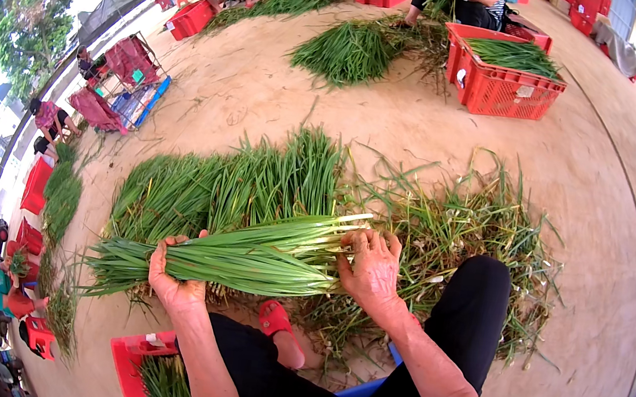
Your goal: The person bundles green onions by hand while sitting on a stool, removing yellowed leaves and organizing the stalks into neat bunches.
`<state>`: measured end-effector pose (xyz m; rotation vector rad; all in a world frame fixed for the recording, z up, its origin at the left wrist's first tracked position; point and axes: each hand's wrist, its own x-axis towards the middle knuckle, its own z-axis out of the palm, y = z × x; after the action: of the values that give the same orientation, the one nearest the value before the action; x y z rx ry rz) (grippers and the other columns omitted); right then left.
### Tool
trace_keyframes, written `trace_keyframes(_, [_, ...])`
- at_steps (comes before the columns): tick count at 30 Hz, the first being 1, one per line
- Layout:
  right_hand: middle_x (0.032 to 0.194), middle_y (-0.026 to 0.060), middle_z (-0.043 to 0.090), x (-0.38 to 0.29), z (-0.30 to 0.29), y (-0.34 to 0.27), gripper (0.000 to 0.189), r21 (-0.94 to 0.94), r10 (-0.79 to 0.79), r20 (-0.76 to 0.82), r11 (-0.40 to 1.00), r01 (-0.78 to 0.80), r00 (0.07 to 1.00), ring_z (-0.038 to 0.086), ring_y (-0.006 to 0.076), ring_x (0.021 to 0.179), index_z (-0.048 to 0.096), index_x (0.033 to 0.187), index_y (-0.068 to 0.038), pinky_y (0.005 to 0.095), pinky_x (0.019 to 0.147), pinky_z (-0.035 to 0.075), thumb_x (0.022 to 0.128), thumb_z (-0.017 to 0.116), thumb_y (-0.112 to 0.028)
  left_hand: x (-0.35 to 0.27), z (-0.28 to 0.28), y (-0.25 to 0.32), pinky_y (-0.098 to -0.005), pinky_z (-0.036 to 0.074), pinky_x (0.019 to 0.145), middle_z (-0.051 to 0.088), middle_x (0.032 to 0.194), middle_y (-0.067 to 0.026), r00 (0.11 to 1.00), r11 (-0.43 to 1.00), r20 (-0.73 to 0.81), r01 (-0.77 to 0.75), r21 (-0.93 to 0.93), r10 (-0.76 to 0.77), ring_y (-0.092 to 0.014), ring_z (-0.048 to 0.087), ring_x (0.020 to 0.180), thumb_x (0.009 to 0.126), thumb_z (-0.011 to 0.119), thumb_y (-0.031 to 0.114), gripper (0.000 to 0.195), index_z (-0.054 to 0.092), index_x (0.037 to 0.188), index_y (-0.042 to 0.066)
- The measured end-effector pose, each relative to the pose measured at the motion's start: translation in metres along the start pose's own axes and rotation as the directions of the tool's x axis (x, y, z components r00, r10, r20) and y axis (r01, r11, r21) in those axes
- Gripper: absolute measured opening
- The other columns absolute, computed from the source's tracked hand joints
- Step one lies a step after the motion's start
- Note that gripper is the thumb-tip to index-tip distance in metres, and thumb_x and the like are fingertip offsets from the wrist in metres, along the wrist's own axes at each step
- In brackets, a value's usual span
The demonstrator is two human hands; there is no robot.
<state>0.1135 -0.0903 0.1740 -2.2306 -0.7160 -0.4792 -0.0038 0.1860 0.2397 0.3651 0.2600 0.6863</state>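
Observation:
A bundle of long green garlic chives (250, 253) lies sideways across my lap, its pale stem ends to the right. My left hand (175, 276) is wrapped around the leafy part, with leaf tips sticking out beyond it. At the other end, the curled fingers of my right hand (369, 265) grip the pale stems; the exact hold of the fingertips is partly hidden. Just beyond the bundle, a thick row of green chives (235, 187) rests on the floor. Right of it spreads a heap of yellowed leaves and trimmings (469, 236).
Beside my left leg stands a red plastic crate (121, 365) holding chives. Across the concrete floor (595, 247) are another chive pile (346, 51) and a filled red crate (509, 94). Several people sit working farther off. A blue seat edge (359, 390) shows beneath me.

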Motion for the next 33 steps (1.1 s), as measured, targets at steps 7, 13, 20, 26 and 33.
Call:
trace_keyframes(7, [0.086, 0.0078, 0.06, -0.003, 0.003, -0.004, 0.02, 0.007, -0.103, 0.031, 0.995, 0.103, 0.994, 0.058, 0.0281, 0.083, 0.06, 0.089, -0.008, 0.0496, 0.097, 0.033, 0.071, 0.066, -0.01, 0.0, -0.001, 0.001, -0.057, 0.038, 0.103, 0.059, 0.081, -0.0094, 0.999, 0.999, 0.022, 0.04, 0.0, -0.04, -0.024, 0.059, 0.085, 0.086, 0.056, 0.009, 0.008, 0.056, 0.083, 0.001])
trace_keyframes(13, [0.075, 0.0063, 0.062, -0.003, -0.004, 0.03, 0.008, -0.032, 0.181, -0.097, 0.982, -0.185, 0.979, 0.062, 0.0257, 0.075, 0.059, 0.083, -0.008, 0.0451, 0.095, 0.035, 0.076, 0.063, -0.005, 0.001, -0.004, 0.009, -0.0573, 0.036, 0.105, 0.057, 0.081, -0.0064, 0.999, 1.0, 0.053, -0.004, -0.021, 0.005, -0.021, 0.058, 0.085, 0.085, 0.055, 0.007, 0.006, 0.055, 0.081, 0.002])
trace_keyframes(20, [0.077, 0.0058, 0.066, -0.002, -0.016, 0.002, 0.008, 0.213, 0.173, 0.03, 0.961, -0.176, 0.984, 0.063, 0.0243, 0.074, 0.066, 0.087, -0.009, 0.0443, 0.094, 0.037, 0.08, 0.063, -0.012, 0.0, -0.004, 0.013, -0.0572, 0.034, 0.107, 0.056, 0.08, -0.0065, 0.998, 0.999, 0.029, -0.048, 0.003, 0.048, -0.021, 0.057, 0.086, 0.085, 0.054, 0.007, 0.007, 0.055, 0.082, 0.001])
trace_keyframes(26, [0.079, 0.0067, 0.068, -0.005, 0.018, -0.006, 0.018, 0.067, 0.055, 0.086, 0.996, -0.061, 0.995, 0.065, 0.0241, 0.077, 0.069, 0.094, -0.01, 0.0429, 0.091, 0.04, 0.081, 0.062, -0.019, 0.001, -0.003, 0.008, -0.0562, 0.036, 0.105, 0.056, 0.082, -0.0069, 0.998, 0.999, 0.05, -0.039, 0.036, 0.037, -0.022, 0.057, 0.086, 0.088, 0.053, 0.009, 0.009, 0.055, 0.083, 0.001])
trace_keyframes(33, [0.069, 0.0108, 0.065, -0.007, 0.035, 0.003, 0.012, 0.334, 0.145, 0.387, 0.898, -0.285, 0.911, 0.063, 0.0267, 0.071, 0.068, 0.082, -0.01, 0.039, 0.089, 0.039, 0.08, 0.062, -0.019, 0.001, -0.004, 0.012, -0.0551, 0.037, 0.105, 0.055, 0.082, -0.0073, 0.997, 0.996, 0.079, -0.018, 0.084, 0.011, -0.022, 0.057, 0.085, 0.088, 0.053, 0.009, 0.01, 0.054, 0.083, 0.001])
